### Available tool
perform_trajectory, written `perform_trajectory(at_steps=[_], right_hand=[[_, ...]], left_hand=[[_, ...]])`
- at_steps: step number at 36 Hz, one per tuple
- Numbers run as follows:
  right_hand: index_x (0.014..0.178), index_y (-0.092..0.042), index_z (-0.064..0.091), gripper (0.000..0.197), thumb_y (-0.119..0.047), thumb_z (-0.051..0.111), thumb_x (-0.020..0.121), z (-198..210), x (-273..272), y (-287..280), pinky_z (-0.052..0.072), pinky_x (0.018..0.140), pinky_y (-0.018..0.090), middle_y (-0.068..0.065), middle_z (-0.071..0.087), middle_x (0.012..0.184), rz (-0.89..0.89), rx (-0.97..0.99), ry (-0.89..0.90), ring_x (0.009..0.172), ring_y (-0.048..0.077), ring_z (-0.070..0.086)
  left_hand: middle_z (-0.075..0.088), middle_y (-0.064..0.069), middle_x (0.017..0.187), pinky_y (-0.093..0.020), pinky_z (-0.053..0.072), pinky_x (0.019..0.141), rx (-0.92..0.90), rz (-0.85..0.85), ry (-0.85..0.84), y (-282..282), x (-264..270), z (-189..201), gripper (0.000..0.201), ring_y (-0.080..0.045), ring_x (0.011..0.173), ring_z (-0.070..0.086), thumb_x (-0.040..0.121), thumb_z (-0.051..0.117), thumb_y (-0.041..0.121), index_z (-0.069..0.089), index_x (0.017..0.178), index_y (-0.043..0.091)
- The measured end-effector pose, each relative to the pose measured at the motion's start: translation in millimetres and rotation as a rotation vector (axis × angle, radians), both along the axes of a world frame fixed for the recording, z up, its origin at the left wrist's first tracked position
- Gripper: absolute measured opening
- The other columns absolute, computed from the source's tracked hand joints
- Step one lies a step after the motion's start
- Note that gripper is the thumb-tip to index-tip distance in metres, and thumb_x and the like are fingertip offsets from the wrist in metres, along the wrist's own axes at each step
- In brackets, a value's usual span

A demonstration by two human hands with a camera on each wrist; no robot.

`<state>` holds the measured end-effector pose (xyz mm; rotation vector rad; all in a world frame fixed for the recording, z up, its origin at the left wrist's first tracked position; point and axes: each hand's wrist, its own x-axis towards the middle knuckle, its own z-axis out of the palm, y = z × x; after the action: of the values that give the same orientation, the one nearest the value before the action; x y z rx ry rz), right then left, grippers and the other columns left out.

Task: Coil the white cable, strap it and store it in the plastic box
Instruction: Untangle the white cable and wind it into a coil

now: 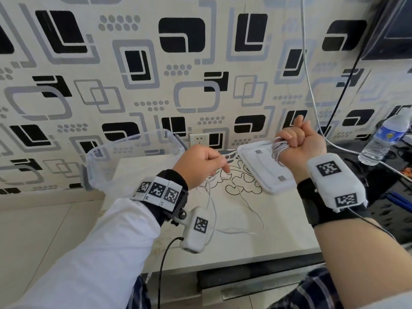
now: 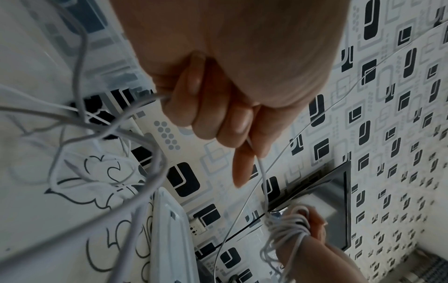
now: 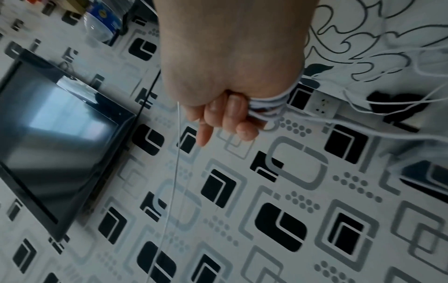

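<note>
Running slack from a bundle of turns wound around the right hand, the white cable stretches roughly level leftward to the left hand, then drops in loose loops onto the table below. The wound turns wrap across the right palm side, seen plainly in the right wrist view, and the long free run lies along the table towards the person.

The right hand is raised in a fist, fingers curled over the coil, wrist upright above the box lid. The left hand is lower and to the left of that lid, fingers curled around the strand — in the left wrist view the cable passes through its closed fingers and leaves near the forefinger.

The clear plastic box stands open at the table's back edge, left of the lid, against patterned wallpaper. A wall socket sits just behind the lid. A water bottle stands well to the lid's right, below a dark screen.
</note>
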<state>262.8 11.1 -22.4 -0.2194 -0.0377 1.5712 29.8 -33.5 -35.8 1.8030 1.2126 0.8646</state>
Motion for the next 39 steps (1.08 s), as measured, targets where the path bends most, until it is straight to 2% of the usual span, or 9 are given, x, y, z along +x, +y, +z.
perform_trajectory(at_steps=[9,15,20,24,27,31,34,37,39], right_hand=[[0.114,-0.006,0.066,0.036,-0.031,0.043,0.101,-0.4,26.4,0.1,0.034,0.044,0.018,-0.007,0.022,0.045,-0.257,-0.190,-0.080,0.038,0.010,0.019],[0.079,-0.014,0.048,0.031,-0.037,0.044,0.099,-4.3,20.5,2.4,0.056,0.070,0.033,-0.004,0.032,0.051,-0.169,-0.175,-0.260,0.040,0.013,0.021],[0.085,-0.010,0.048,0.034,-0.041,0.044,0.099,-8.0,14.5,2.9,0.051,0.091,0.051,0.008,0.071,0.081,-0.078,-0.164,-0.361,0.039,0.013,0.033],[0.081,0.001,0.065,0.053,-0.042,0.040,0.100,-6.2,3.5,1.3,0.041,0.101,0.058,0.017,0.072,0.094,0.007,-0.169,-0.437,0.044,0.012,0.036],[0.097,0.004,0.061,0.055,-0.046,0.037,0.100,-6.1,-6.9,2.1,0.042,0.100,0.057,0.019,0.063,0.097,0.082,-0.190,-0.532,0.059,0.020,0.048],[0.126,0.003,0.048,0.062,-0.050,0.040,0.096,-10.1,-19.0,4.3,0.050,0.091,0.054,0.028,0.052,0.129,0.198,-0.252,-0.673,0.110,0.040,0.058],[0.146,-0.013,0.029,0.061,-0.046,0.042,0.096,-11.1,-30.1,1.7,0.054,0.081,0.056,0.023,0.044,0.141,0.251,-0.268,-0.765,0.111,0.045,0.058],[0.142,-0.011,0.031,0.051,-0.040,0.038,0.100,-12.7,-36.1,-2.3,0.048,0.093,0.053,0.018,0.048,0.134,0.314,-0.240,-0.869,0.117,0.045,0.055],[0.139,-0.011,0.035,0.052,-0.044,0.038,0.099,-17.8,-39.3,-2.1,0.052,0.084,0.053,0.017,0.047,0.137,0.365,-0.214,-0.941,0.112,0.044,0.057]], left_hand=[[0.029,0.007,0.041,-0.001,0.032,0.043,-0.066,-0.041,0.060,-6.8,0.1,7.1,0.028,-0.007,0.035,0.023,0.097,0.054,0.015,0.075,0.082,0.003],[0.028,0.002,0.046,-0.006,0.030,0.043,0.011,-0.089,0.014,-10.6,2.1,12.1,0.028,-0.013,0.042,0.023,0.095,0.052,0.012,0.075,0.081,0.006],[0.030,0.001,0.047,-0.005,0.031,0.045,0.062,-0.131,0.012,-12.8,0.5,13.0,0.026,-0.014,0.043,0.025,0.097,0.055,0.014,0.076,0.083,0.007],[0.031,-0.001,0.048,-0.007,0.031,0.046,0.086,-0.156,-0.015,-13.0,-1.8,13.3,0.025,-0.013,0.043,0.026,0.097,0.055,0.013,0.076,0.084,0.007],[0.034,0.006,0.047,-0.010,0.031,0.046,0.105,-0.158,-0.046,-11.8,-2.7,13.9,0.024,-0.010,0.043,0.028,0.096,0.056,0.012,0.076,0.085,0.008],[0.033,0.004,0.048,-0.012,0.029,0.046,0.114,-0.182,-0.096,-9.8,-3.6,13.9,0.023,-0.010,0.043,0.028,0.096,0.056,0.013,0.076,0.087,0.006],[0.031,0.001,0.049,-0.017,0.027,0.045,0.103,-0.210,-0.146,-9.7,-3.5,14.7,0.023,-0.014,0.044,0.025,0.092,0.057,0.019,0.077,0.087,0.009],[0.029,-0.004,0.051,-0.014,0.027,0.045,0.101,-0.231,-0.178,-9.3,-2.9,15.1,0.022,-0.015,0.045,0.023,0.092,0.057,0.017,0.077,0.088,0.008],[0.033,-0.002,0.050,-0.015,0.026,0.044,0.109,-0.249,-0.171,-10.6,-2.1,16.3,0.022,-0.015,0.045,0.023,0.092,0.058,0.017,0.077,0.089,0.007]])
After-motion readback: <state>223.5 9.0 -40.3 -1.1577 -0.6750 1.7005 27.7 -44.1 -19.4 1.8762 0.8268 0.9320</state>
